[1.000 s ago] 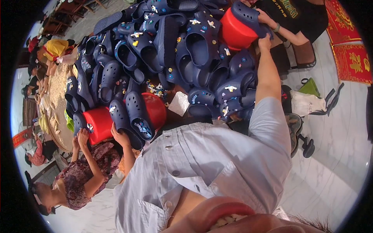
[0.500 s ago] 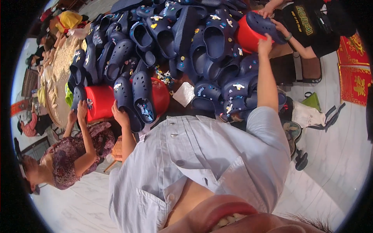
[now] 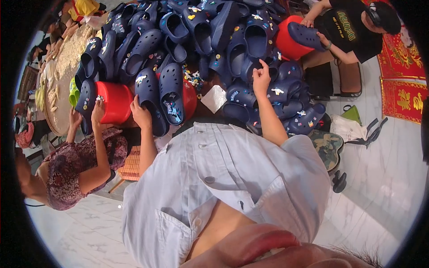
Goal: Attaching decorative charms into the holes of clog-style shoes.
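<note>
My left hand (image 3: pixel 142 117) is closed on the edge of a navy clog (image 3: pixel 149 96) with a white charm on its top. Right beside it a second navy clog (image 3: pixel 171 91), with blue and white charms, lies over a red tub (image 3: pixel 189 99). My right hand (image 3: pixel 262 81) is raised over the heap of navy clogs (image 3: pixel 257 38), holding nothing, with the index finger stretched out and the other fingers partly bent. Small loose charms (image 3: pixel 193 79) and a white square packet (image 3: pixel 214 99) lie between my hands.
To the left, a person in a patterned top fits something to a clog (image 3: pixel 87 105) by a red tub (image 3: pixel 117 102). At upper right, a person in black holds a clog (image 3: pixel 306 35) on another red tub (image 3: pixel 286 43). A stool (image 3: pixel 129 165) stands near my left arm.
My right hand has drawn back from near the clog and red tub at upper right, down and left over the heap. My left hand stays on its clog.
</note>
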Demonstrator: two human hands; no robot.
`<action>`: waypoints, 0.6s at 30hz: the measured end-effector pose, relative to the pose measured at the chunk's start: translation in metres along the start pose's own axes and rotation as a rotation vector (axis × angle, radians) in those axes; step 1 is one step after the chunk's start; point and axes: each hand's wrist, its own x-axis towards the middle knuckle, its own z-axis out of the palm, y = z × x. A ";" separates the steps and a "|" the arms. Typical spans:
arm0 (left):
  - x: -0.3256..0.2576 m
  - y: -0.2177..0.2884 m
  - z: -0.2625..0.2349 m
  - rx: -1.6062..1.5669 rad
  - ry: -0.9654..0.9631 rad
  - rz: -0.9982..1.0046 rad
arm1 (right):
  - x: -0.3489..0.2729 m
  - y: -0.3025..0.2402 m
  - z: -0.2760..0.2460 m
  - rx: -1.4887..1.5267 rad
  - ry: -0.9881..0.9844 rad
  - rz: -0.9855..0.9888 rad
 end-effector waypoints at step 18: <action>-0.004 -0.007 0.003 -0.018 0.039 0.060 | 0.117 0.084 -0.085 -0.160 0.386 -0.070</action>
